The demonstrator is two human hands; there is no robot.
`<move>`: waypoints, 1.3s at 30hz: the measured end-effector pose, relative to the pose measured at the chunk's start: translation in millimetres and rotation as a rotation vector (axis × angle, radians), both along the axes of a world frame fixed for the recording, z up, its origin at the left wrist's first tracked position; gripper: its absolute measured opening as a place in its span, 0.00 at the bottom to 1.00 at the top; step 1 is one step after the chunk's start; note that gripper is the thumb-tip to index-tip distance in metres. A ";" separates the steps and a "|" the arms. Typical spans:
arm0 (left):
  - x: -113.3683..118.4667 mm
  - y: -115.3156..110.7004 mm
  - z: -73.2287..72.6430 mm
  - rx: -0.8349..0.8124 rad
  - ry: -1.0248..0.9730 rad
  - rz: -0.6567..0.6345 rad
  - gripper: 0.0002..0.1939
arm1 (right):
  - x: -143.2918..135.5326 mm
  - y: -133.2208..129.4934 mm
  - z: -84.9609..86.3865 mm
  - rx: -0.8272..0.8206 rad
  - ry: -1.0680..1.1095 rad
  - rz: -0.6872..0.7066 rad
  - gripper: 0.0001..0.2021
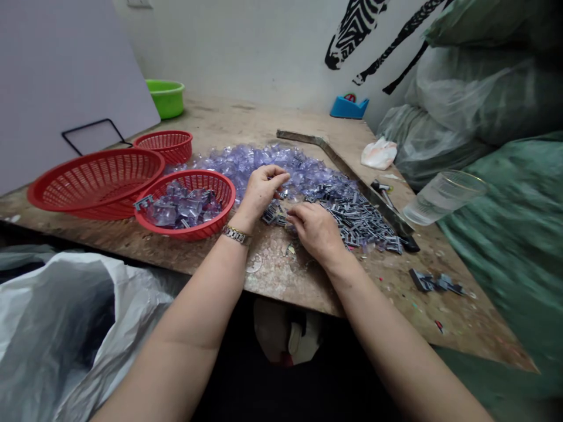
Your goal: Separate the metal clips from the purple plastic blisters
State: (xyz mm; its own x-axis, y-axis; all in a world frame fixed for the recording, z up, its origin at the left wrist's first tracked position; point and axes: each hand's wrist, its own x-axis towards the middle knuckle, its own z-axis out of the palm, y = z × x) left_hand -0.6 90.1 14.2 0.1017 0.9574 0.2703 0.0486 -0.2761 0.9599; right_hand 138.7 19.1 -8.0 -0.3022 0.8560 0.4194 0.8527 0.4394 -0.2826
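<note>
My left hand (264, 189), with a metal watch on its wrist, is over the near edge of a heap of clear, purplish plastic pieces (246, 164). Its fingers are bent inward; what they hold, if anything, I cannot make out. Close by on the right, my right hand (314, 230) has thumb and fingertips pinched together, and anything between them is too small to name. A few dark grey plastic parts (275, 214) lie between the hands. Beside my right hand spreads a pile of the same grey slotted parts (360, 214).
A red basket (185, 233) on the left holds clear pieces with grey parts. Two more red baskets (97, 205) (163, 133) stand behind it. A metal bar (345, 167) borders the pile. A tilted-looking glass (442, 196) stands at right, near loose grey parts (433, 281).
</note>
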 end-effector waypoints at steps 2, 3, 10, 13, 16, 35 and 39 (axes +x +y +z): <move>-0.2 0.5 -1.4 -0.010 -0.012 0.008 0.03 | -6.9 -3.7 0.8 0.001 -0.182 -0.051 0.09; -0.1 0.6 -2.1 -0.018 -0.017 0.000 0.04 | -10.5 -5.1 0.6 -0.004 -0.243 -0.067 0.09; 2.1 4.1 -6.8 -0.070 -0.044 -0.053 0.05 | -24.6 -5.1 -8.9 -0.007 -0.394 -0.068 0.13; 2.1 5.5 -7.8 -0.087 -0.045 -0.051 0.05 | -22.1 -3.9 -10.0 0.006 -0.365 -0.065 0.13; 1.8 3.6 -6.6 -0.109 -0.044 -0.048 0.05 | -14.6 -1.3 -8.2 0.000 -0.191 -0.057 0.10; 8.1 -16.5 2.3 -0.431 -0.158 -0.440 0.08 | 20.2 13.4 3.5 -0.403 1.162 -0.076 0.19; 11.0 -14.8 -1.6 -0.394 -0.110 -0.430 0.07 | 20.4 15.1 0.0 -0.376 1.060 -0.105 0.20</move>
State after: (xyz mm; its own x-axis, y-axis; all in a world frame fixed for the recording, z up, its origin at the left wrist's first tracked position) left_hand 10.3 75.3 12.7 0.4943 0.8668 -0.0665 -0.0942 0.1295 0.9871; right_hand 159.2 34.2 -7.9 0.1340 0.9822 0.1316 0.1314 0.1140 -0.9848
